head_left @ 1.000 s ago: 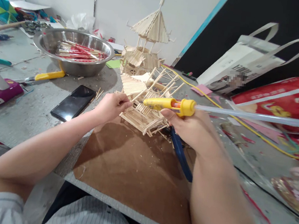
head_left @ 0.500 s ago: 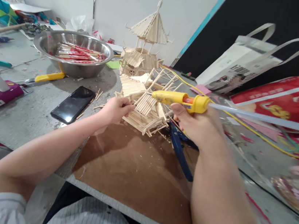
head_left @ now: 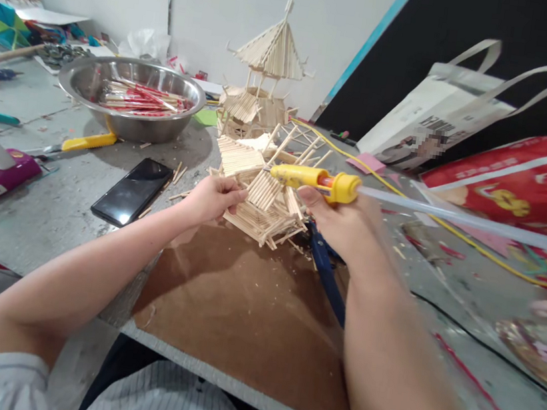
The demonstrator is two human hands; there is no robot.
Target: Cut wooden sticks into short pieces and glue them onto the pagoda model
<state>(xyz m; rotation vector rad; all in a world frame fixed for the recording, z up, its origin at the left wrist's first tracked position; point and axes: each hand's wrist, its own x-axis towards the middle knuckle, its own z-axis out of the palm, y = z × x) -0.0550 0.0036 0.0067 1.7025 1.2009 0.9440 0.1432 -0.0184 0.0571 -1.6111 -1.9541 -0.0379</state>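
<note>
My right hand grips a yellow hot glue gun, with a long clear glue stick running out of its back to the right. The gun's nozzle points left, right by the slatted stick panels of a small wooden-stick model; whether it touches them I cannot tell. At the model's left side is my left hand, thumb and fingers pinched together against the sticks. What sits between those fingertips is too small to make out. Under the right forearm, blue-handled pliers lie partly hidden.
A taller stick pavilion stands behind the model. To the left are a steel bowl of wrapped sticks, a yellow cutter, a phone and a purple power socket. A brown board lies in front; bags stand right.
My right hand and the glue gun have shifted a little to the left, and the forearm now covers more of the pliers. The left hand stays at the model.
</note>
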